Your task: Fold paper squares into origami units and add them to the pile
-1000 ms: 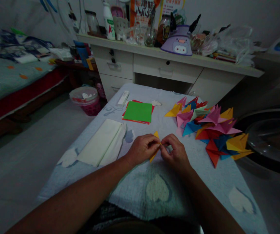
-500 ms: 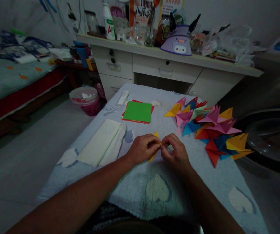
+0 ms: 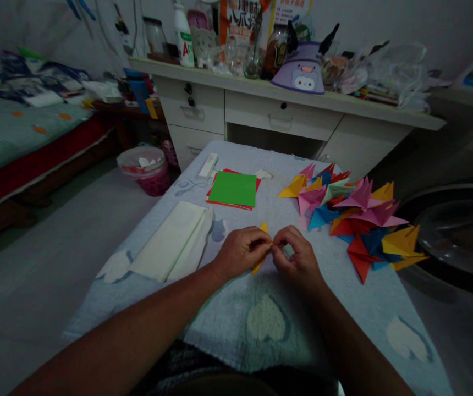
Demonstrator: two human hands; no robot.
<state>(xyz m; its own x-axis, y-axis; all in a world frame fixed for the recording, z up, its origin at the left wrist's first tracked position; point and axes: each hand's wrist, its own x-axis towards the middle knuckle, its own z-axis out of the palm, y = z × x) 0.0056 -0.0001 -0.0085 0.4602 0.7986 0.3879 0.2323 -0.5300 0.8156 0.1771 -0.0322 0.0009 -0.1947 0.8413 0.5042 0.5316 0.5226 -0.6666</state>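
A yellow origami crane, folded from paper, is held between my two hands over the table. My left hand grips its body, with one pointed end showing above the fingers and another below. The thumb and forefinger of my right hand pinch a narrow tip of it, close to the left fingertips. Much of the paper is hidden by the fingers. Beyond my hands lies a stack of square paper, green on top with red edges underneath. To the right sits a pile of folded paper cranes in several colours.
A folded pale cloth or paper packet lies left of my hands. Behind it is a small white box. The tablecloth covers the table. A bin stands on the floor at left, and a cluttered desk is behind.
Almost nothing differs. Both hands keep their places and their pinch on the yellow paper, with only a very slight shift at the fingertips.
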